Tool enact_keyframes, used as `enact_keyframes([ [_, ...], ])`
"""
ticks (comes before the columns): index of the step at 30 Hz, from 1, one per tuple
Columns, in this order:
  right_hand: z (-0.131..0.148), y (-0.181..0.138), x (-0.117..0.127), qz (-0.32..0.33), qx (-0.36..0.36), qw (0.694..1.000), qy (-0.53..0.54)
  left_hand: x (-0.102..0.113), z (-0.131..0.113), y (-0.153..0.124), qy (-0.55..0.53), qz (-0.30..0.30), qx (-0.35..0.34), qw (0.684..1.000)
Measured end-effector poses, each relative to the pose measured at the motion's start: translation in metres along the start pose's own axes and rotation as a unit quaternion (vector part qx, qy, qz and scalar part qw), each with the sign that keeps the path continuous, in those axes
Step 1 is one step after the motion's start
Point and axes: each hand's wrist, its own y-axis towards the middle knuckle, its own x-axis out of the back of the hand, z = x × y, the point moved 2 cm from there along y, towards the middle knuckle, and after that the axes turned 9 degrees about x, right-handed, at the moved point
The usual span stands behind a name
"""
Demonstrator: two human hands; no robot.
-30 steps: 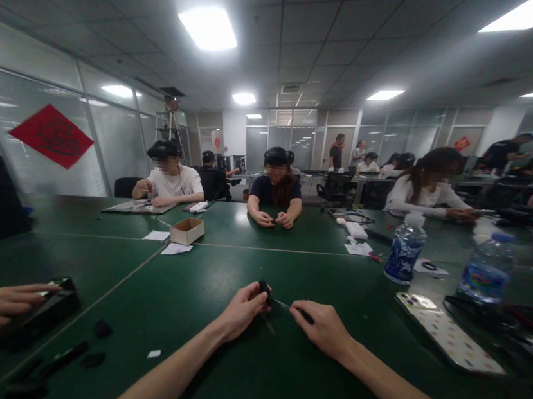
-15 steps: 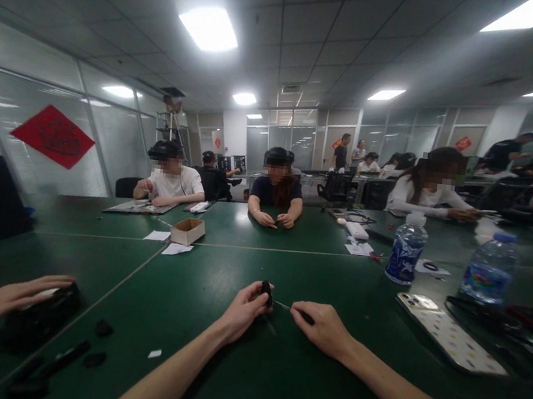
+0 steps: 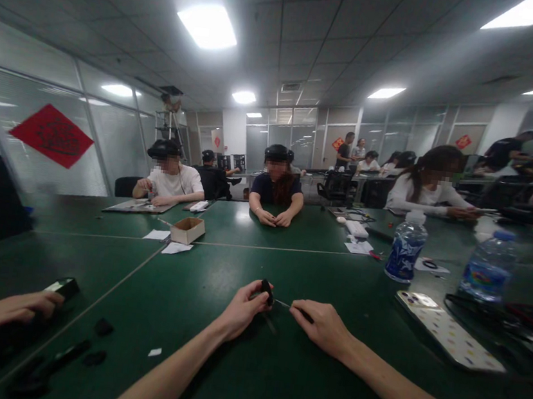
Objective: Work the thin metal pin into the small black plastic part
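Note:
My left hand (image 3: 244, 310) is closed around a small black part (image 3: 266, 291), held upright between thumb and fingers just above the green table (image 3: 208, 360). To its right, my right hand (image 3: 321, 326) is closed on a thin screwdriver (image 3: 282, 304). The metal shaft points left and its tip meets the side of the black part, as far as I can see. Most of the dark handle is hidden in my fingers.
Loose black pieces (image 3: 104, 327) and a white scrap (image 3: 155, 352) lie at my left. Beyond them another person's hand (image 3: 34, 308) rests on a black object. A phone (image 3: 449, 332) and bottles (image 3: 406, 248) stand right; a small box (image 3: 187, 231) sits further off.
My hands, the black part and the screwdriver keep practically the same position. At the left, the other person's hand and the black object under it have shifted.

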Motion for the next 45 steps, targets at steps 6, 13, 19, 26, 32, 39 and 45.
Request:
enact_keyframes([
  [6,-0.005,0.0,0.002,-0.055,-0.038,0.997,0.044,-0.002,-0.001,-0.002,0.0,0.032,0.007,0.999],
  [13,0.005,0.003,0.005,-0.004,-0.005,1.0,0.029,0.002,0.003,0.001,-0.004,-0.015,-0.007,1.0],
  [19,0.006,0.004,0.007,0.016,-0.011,1.0,0.022,0.002,0.004,0.001,0.013,-0.002,-0.007,1.0],
  [26,0.001,0.001,0.002,-0.005,0.012,0.999,0.031,0.002,0.003,0.001,0.021,-0.006,-0.009,1.0],
  [32,0.003,0.001,0.004,-0.015,0.016,0.999,0.043,0.002,0.002,0.002,0.01,0.018,-0.007,1.0],
  [39,0.006,0.001,0.006,-0.021,0.016,0.998,0.049,0.003,0.0,0.0,-0.002,0.022,0.0,1.0],
  [45,-0.005,0.001,0.007,-0.122,-0.05,0.99,0.047,-0.005,-0.001,-0.005,0.042,0.075,0.017,0.996],
])
